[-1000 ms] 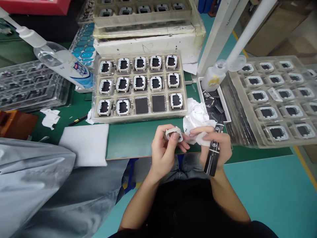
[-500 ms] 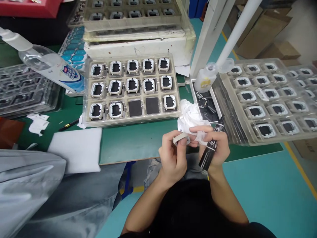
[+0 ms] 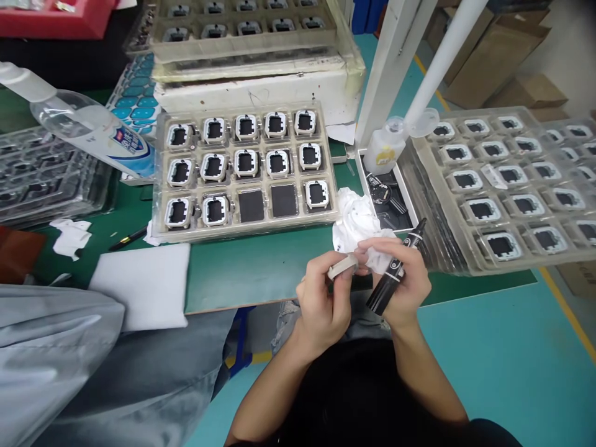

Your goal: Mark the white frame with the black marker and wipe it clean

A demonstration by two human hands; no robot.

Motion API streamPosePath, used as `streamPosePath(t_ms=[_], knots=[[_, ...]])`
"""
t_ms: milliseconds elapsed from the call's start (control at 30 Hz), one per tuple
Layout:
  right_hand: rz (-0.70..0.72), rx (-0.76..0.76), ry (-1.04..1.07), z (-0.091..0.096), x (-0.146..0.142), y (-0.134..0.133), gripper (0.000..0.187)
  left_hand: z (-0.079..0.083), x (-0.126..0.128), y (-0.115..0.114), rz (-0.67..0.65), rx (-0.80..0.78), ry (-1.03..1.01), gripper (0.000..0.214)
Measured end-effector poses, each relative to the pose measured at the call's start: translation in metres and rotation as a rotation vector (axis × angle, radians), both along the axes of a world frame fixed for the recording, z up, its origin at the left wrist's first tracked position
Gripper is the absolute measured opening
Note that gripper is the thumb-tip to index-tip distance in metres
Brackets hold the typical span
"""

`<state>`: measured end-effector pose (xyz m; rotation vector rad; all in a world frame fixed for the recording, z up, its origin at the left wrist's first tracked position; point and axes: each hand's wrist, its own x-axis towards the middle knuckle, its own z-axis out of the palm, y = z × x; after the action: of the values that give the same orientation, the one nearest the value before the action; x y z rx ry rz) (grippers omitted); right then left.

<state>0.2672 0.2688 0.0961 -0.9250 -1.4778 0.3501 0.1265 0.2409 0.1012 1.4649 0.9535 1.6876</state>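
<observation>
My left hand (image 3: 323, 298) is closed around a small white square frame (image 3: 342, 267), held on edge at the table's front rim. My right hand (image 3: 403, 282) grips a black marker (image 3: 393, 273) against the palm, and its fingers pinch a crumpled white cloth (image 3: 358, 226) against the frame. Just beyond my hands lies a clear tray (image 3: 244, 171) of the same white frames with black centres; two pockets in its front row show only black squares.
A second tray of frames (image 3: 507, 180) sits at the right, partly over the table edge. A small white bottle (image 3: 384, 149) stands by a white post (image 3: 395, 56). A water bottle (image 3: 88, 133), white foam pad (image 3: 139, 282) and stacked trays (image 3: 251, 37) lie left and behind. A person's grey sleeve (image 3: 51, 354) fills the lower left.
My hands drifted slightly right and toward the table. The frame turned from nearly flat to edge-on in my left fingers, and the marker tilted more to the right.
</observation>
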Motion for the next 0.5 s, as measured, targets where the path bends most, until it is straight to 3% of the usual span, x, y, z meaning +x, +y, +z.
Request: streamPosePath(t_ms=[267, 500], knots=[[0.0, 0.046, 0.158, 0.0, -0.008, 0.004, 0.031, -0.001, 0.007, 0.002, -0.028, -0.08, -0.075, 0.017], [-0.155, 0.089, 0.189, 0.012, -0.011, 0.011, 0.017, 0.002, 0.004, 0.005, -0.128, -0.217, -0.176, 0.011]])
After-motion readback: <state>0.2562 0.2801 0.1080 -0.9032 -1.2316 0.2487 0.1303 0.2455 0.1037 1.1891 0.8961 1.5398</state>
